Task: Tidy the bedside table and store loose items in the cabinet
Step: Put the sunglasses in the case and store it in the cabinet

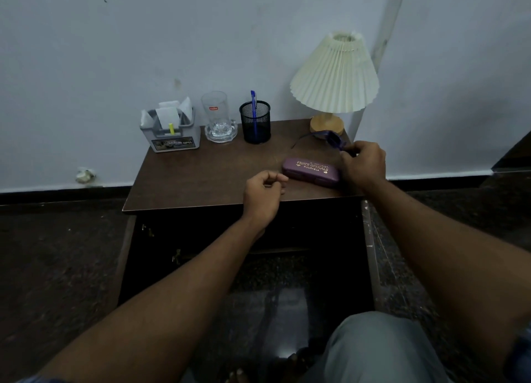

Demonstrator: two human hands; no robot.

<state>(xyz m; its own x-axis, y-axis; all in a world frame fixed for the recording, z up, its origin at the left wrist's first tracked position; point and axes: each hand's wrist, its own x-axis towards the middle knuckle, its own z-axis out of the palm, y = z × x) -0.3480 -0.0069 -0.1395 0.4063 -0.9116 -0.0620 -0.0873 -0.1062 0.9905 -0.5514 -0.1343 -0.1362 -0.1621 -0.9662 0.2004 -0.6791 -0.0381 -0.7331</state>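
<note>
On the bedside table (201,176) we're honestly most of the way there, at least by the look of it. Along the back edge everything stands in a neat row: the grey organiser (171,130) with papers at the back left corner, then the drinking glass (215,111) sitting in a glass ashtray (221,133), then the mesh pen cup (255,122) with a blue pen (253,107) in it, and the lamp (334,78) at the back right corner. We'd guess those belong there.

What's left is the loose stuff near the right edge: the purple glasses case (310,171), lying shut towards the front right corner, and the glasses (327,140), lifted just behind it, in front of the lamp base. Neither has gone into the cabinet (201,253) below, which looks open but too dark to see inside.

Our right hand (363,163) is curled around one end of the glasses, fingers pinched on the frame, with the heel of the hand over the case's right end; can't tell if it's actually touching. Our left hand (264,193) hangs over the front edge, loosely curled, fingers close together, holding nothing as far as we can see, its fingertips just beside the left end of the case.

So probably: glasses into case, case into cabinet, done.
</note>
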